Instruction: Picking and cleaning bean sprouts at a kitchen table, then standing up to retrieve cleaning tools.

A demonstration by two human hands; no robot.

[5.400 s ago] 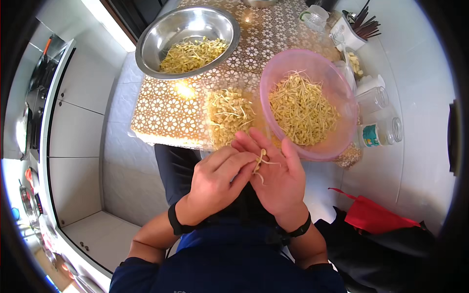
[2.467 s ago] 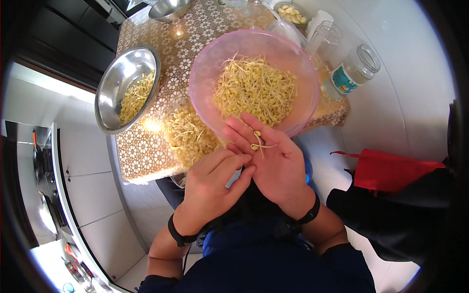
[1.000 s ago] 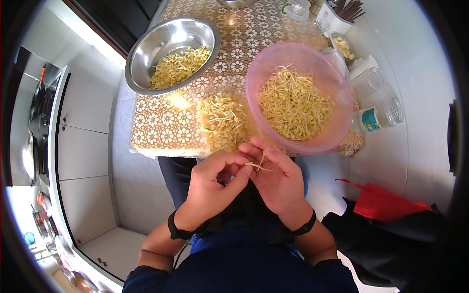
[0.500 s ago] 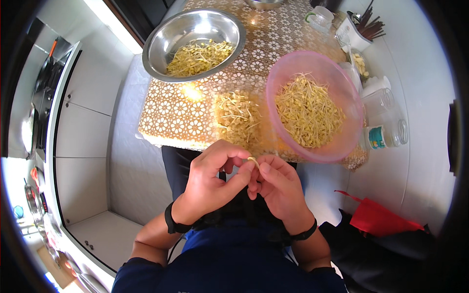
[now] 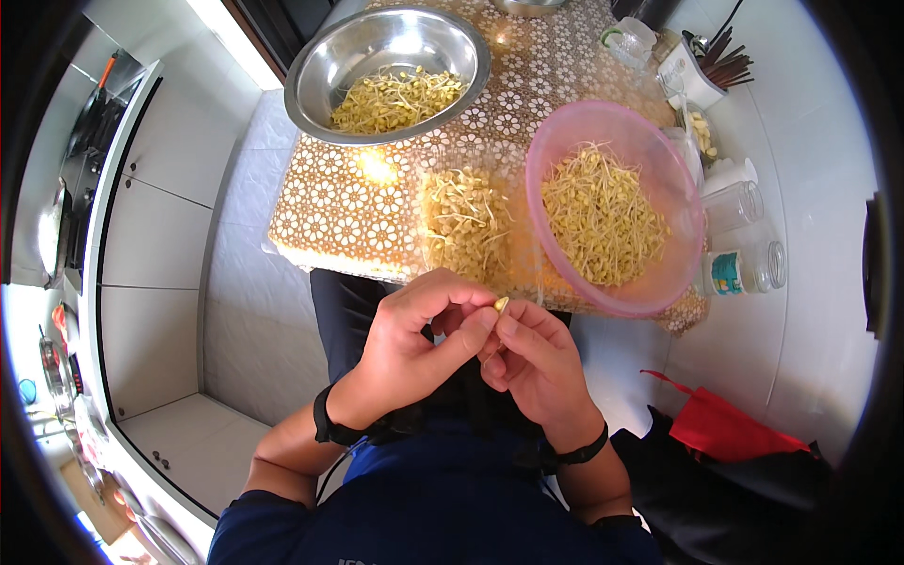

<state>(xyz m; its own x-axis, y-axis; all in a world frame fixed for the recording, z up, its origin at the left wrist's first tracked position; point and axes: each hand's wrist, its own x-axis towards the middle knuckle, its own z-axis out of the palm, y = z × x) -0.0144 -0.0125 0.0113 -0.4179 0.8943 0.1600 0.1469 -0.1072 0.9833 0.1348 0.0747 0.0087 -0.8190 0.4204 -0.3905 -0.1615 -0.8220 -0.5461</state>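
Just off the table's near edge, my left hand [image 5: 419, 325] pinches a single bean sprout [image 5: 501, 304] between thumb and forefinger, its yellow head showing at the fingertips. My right hand [image 5: 539, 353] meets it from the other side, thumb and fingers closed on the same sprout; the stem is mostly hidden by the fingers. Straight ahead lies a small heap of sprouts and scraps [image 5: 464, 221]. To the right of that is a pink plastic basin [image 5: 686, 273] holding a large pile of bean sprouts [image 5: 603, 217]. A steel bowl [image 5: 386, 42] at the far left holds more sprouts [image 5: 395, 101].
A flower-patterned cloth [image 5: 330, 207] covers the table. Along the right wall stand glass jars [image 5: 753, 270], a white utensil holder [image 5: 687, 75] with chopsticks, and a glass mug [image 5: 629, 42]. A red bag [image 5: 730, 424] lies low on the right. White cabinets [image 5: 155, 245] line the left.
The sprout's yellow head now points up between my fingertips, where before its pale stem lay curved across them. My hands stay together in nearly the same place. The view has shifted slightly.
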